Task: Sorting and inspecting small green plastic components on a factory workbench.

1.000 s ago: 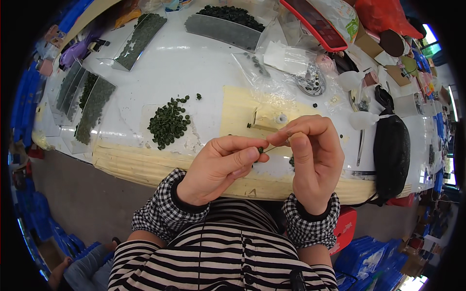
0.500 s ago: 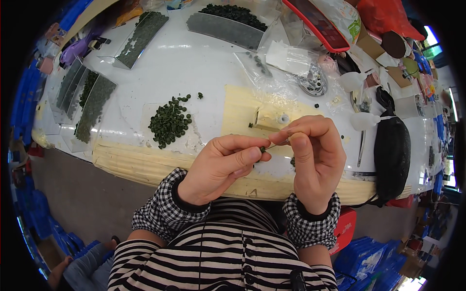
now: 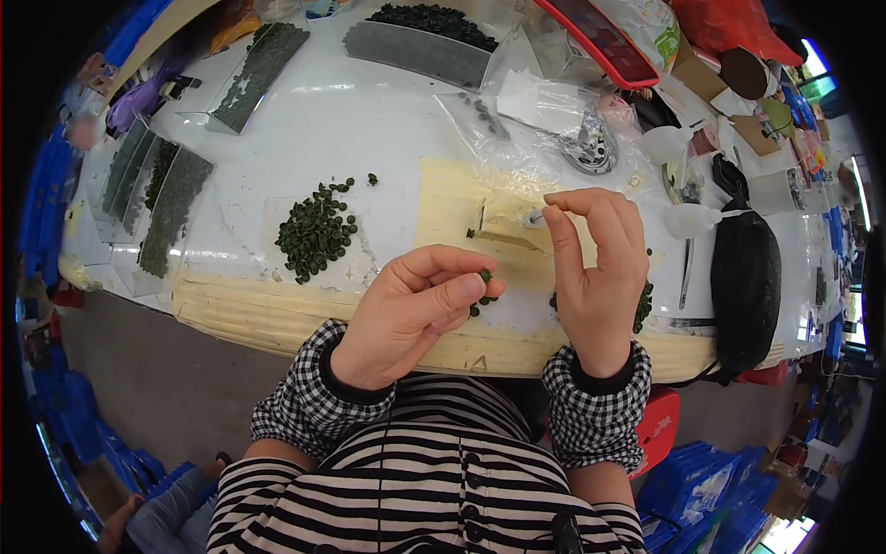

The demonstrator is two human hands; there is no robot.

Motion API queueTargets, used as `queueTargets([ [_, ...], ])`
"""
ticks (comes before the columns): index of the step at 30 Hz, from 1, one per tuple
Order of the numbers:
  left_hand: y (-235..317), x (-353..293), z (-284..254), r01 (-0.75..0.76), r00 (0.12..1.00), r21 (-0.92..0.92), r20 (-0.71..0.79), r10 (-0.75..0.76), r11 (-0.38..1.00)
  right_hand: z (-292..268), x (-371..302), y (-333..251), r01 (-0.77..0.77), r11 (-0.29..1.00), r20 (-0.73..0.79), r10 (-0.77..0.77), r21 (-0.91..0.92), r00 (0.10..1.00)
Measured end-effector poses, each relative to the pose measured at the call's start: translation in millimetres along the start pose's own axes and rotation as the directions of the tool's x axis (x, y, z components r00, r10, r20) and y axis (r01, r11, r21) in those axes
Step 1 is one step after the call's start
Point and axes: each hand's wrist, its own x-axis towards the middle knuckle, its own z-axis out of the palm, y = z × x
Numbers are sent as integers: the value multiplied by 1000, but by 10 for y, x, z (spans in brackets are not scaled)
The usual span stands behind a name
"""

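My left hand (image 3: 411,309) pinches a small dark green round piece (image 3: 485,275) between thumb and fingertips, above the table's near edge. My right hand (image 3: 600,268) is raised over a pale yellow block (image 3: 510,231), its thumb and index finger close together beside a small white nozzle-like part (image 3: 533,219). Whatever lies between those right fingertips is too small to make out. To the left a heap of similar dark green pieces (image 3: 318,231) rests on the white table. More green pieces (image 3: 643,307) lie beside my right wrist, partly hidden by it.
Clear bins of green pieces stand at the far side, one (image 3: 420,55) behind the middle, another (image 3: 258,78) farther left. A red-framed phone (image 3: 604,46), plastic bags (image 3: 475,120), metal tweezers (image 3: 687,274) and a black pouch (image 3: 746,286) occupy the right. Padding (image 3: 249,309) lines the front edge.
My hands have come apart. My right hand has moved up and away to the white nozzle-like part, and the thin stick between the hands no longer shows. The left keeps its green piece.
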Motion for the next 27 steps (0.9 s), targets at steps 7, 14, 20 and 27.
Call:
queueTargets([
  [7,34,-26,-19,-26,1000,27,-12,27,999,-471,-274,30,-46,996,246,64,-76,967],
  [14,14,-5,-13,-29,1000,23,-6,29,999,-443,-543,52,-12,983,286,65,-184,956],
  [20,14,-24,-9,-16,1000,45,-15,17,999,-372,-524,92,27,970,299,48,-240,953],
  [27,-27,-25,37,13,999,115,-47,-8,993,-371,-413,-13,-89,996,178,89,-5,980],
])
